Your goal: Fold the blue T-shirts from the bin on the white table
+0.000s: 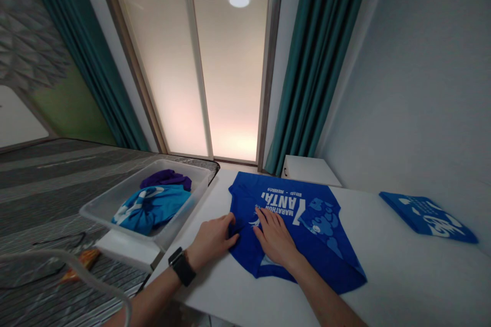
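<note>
A blue T-shirt [284, 189] with white printed lettering lies on the white table in front of me, its print upside down to me. The lower right part of the shirt is folded over. At the shirt's left edge, my left hand [215, 239] has its fingers curled on the cloth, with a dark watch on the wrist. My right hand [274, 235] rests flat on the middle of the shirt, fingers stretched out over the print. On the right side of the table lies a folded blue garment [429, 217] with white print.
Left of the table, a translucent plastic bin [99, 209] holds a light blue garment [153, 207] and a purple one [166, 179]. A white cabinet [309, 168] stands beyond the table [383, 271]. A pale cable or tube [76, 271] curves across the lower left.
</note>
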Demonstrator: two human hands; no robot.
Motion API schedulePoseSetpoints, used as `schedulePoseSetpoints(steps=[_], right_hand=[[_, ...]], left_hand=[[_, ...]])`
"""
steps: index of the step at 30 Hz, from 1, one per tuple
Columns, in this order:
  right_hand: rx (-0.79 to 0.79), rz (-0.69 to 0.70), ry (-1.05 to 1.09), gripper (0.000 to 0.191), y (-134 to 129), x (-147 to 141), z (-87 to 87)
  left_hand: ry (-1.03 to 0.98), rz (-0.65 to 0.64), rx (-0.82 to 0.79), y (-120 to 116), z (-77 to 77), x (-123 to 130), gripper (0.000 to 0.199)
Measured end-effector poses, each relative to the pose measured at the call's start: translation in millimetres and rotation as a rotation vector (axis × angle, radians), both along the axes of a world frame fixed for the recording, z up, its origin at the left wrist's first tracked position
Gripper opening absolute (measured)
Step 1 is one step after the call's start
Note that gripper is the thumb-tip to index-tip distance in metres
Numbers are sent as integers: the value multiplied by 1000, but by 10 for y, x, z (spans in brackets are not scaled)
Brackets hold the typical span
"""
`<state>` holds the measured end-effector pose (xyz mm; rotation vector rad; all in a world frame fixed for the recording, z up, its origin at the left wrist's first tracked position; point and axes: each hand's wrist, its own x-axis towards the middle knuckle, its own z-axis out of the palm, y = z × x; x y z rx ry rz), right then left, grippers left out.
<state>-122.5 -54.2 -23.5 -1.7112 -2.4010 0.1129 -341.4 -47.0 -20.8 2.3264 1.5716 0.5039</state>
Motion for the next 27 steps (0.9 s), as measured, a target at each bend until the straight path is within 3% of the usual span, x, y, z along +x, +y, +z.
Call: schedulePoseSetpoints(steps=[8,18,27], right_hand=[[-14,-8,16,56,4,18,-16],[161,-53,-2,47,24,91,-55],[151,-47,29,40,0,134,-64]], left_hand=[[23,67,-13,-154,-58,-191,5],[-21,-21,6,-261,-61,-326,11],[-29,-16,13,-170,-43,-292,12]])
